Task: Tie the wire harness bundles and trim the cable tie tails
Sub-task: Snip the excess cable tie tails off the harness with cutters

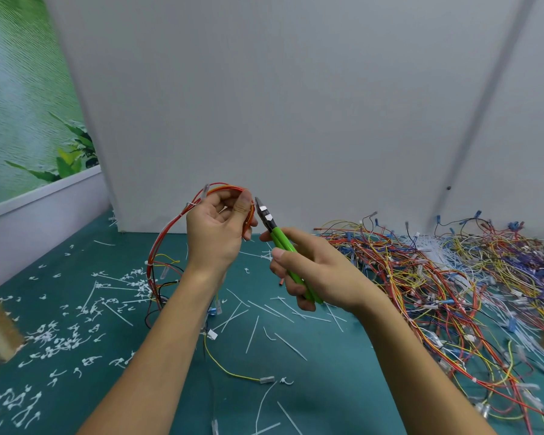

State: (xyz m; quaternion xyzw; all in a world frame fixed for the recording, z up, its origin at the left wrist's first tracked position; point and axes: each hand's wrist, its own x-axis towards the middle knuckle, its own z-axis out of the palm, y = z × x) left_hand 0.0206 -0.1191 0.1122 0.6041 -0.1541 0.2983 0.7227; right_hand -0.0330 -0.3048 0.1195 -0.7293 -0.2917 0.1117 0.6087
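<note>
Teal mat (327,387) beneath harness (226,188) and cutters (280,240)

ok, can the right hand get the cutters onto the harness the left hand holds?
Probably yes: the right hand grips the green cutters, tips beside the wire harness the left hand holds up, nothing visible between them.

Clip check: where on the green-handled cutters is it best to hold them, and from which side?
Grip the cutters by the two green handles, coming from their rear end, as the right hand does now. They are long and lie side by side, so the fingers wrap both, and the metal blades stay free, pointing at the wire bundle in the left hand.
</note>
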